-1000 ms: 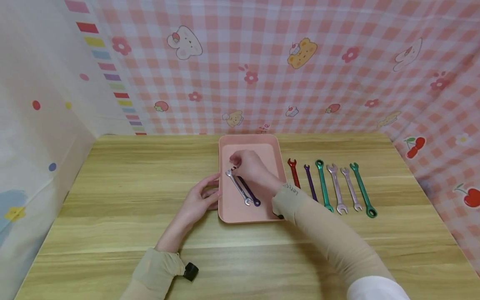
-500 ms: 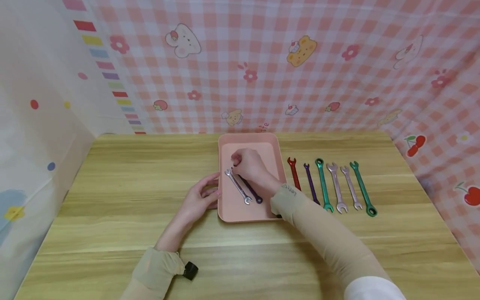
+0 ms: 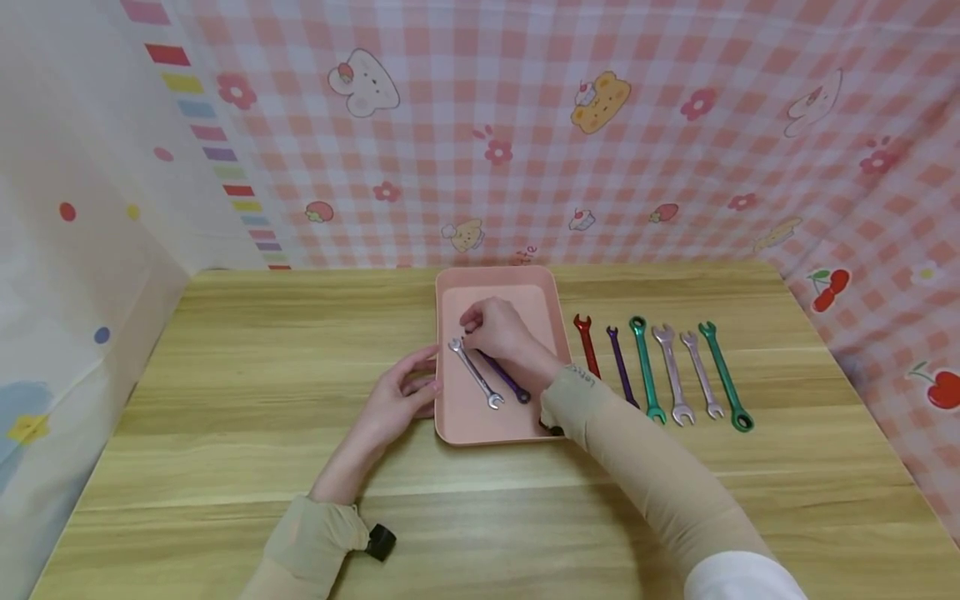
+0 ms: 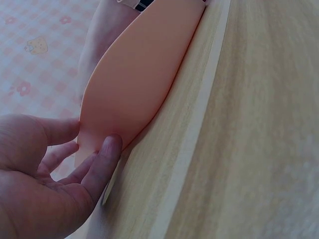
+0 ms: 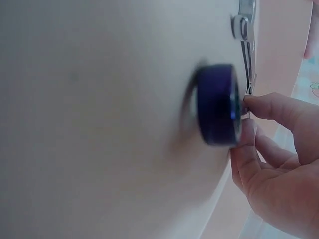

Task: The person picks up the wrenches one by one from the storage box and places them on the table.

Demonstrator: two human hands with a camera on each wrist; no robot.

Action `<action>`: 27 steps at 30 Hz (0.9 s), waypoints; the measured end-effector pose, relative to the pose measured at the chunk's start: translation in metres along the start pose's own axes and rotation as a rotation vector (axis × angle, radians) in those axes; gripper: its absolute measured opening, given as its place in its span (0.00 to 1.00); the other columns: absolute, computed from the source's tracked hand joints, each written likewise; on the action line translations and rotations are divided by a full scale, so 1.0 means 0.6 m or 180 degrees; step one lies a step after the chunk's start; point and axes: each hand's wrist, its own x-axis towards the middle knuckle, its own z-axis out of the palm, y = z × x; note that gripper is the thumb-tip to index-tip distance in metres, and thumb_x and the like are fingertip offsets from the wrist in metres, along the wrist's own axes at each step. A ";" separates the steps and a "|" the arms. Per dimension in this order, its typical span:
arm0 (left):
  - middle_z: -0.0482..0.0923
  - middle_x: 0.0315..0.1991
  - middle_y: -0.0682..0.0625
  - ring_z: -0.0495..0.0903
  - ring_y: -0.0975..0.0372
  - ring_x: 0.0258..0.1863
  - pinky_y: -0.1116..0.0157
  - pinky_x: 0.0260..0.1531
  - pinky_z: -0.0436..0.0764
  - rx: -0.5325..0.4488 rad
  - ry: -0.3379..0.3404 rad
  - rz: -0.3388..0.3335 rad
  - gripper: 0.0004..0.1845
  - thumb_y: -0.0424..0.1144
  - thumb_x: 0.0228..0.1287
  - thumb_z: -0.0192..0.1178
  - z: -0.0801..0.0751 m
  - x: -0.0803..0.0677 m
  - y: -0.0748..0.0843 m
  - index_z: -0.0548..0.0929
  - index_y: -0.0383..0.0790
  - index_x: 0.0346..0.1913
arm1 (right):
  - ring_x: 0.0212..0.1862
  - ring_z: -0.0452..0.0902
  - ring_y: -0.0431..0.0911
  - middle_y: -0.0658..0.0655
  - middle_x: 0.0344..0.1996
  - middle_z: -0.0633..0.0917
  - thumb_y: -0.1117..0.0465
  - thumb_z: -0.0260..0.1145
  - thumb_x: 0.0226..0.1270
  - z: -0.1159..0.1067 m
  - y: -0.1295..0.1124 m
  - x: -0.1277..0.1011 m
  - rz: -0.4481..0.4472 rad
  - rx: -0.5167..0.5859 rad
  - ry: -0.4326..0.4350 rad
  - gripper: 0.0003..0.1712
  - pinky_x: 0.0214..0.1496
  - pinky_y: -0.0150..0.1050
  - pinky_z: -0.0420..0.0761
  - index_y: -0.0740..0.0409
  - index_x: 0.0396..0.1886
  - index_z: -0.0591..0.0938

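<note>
The pink tray (image 3: 465, 427) lies on the table with a silver wrench (image 3: 477, 375) slanting across its floor. Beside that wrench is a purple one (image 3: 510, 383), whose far end my right hand (image 3: 506, 332) pinches between thumb and fingers. The purple wrench's ring end (image 5: 217, 105) looms large and blurred in the right wrist view. My left hand (image 3: 397, 398) touches the tray's left side. In the left wrist view its loosely bent fingers (image 4: 102, 167) rest against the tray's outer wall (image 4: 134, 74).
Right of the tray several wrenches lie in a row: a red one (image 3: 588, 346), a purple one (image 3: 621, 367), then green (image 3: 647, 371) and pale pinkish ones (image 3: 675, 375). My right forearm crosses in front of the red wrench's near end. A checked cloth (image 3: 487, 125) hangs behind the table.
The near ring end of the purple wrench has swung to the right, away from the silver wrench, while my right hand keeps hold of its far end. My left hand stays at the tray.
</note>
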 end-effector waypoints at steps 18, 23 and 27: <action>0.66 0.76 0.31 0.75 0.41 0.72 0.64 0.54 0.92 0.0013 0.0002 0.0008 0.33 0.26 0.77 0.55 0.001 0.001 -0.004 0.62 0.38 0.81 | 0.45 0.83 0.42 0.63 0.50 0.91 0.72 0.71 0.65 -0.011 0.011 -0.006 0.0048 0.0770 -0.0196 0.14 0.44 0.26 0.84 0.66 0.50 0.89; 0.66 0.76 0.32 0.75 0.40 0.72 0.63 0.54 0.92 0.0037 0.0004 0.0001 0.33 0.27 0.77 0.55 0.000 0.001 -0.003 0.62 0.39 0.81 | 0.52 0.84 0.45 0.62 0.57 0.89 0.71 0.70 0.67 -0.029 0.010 -0.008 0.0210 0.1233 -0.0134 0.17 0.47 0.28 0.86 0.65 0.55 0.88; 0.66 0.76 0.32 0.74 0.40 0.72 0.64 0.53 0.92 0.0036 0.0016 -0.0009 0.33 0.27 0.78 0.55 -0.002 0.002 -0.002 0.62 0.40 0.81 | 0.56 0.87 0.48 0.60 0.57 0.90 0.64 0.72 0.70 -0.045 0.005 -0.007 0.0175 0.0863 -0.0001 0.15 0.54 0.32 0.88 0.60 0.55 0.89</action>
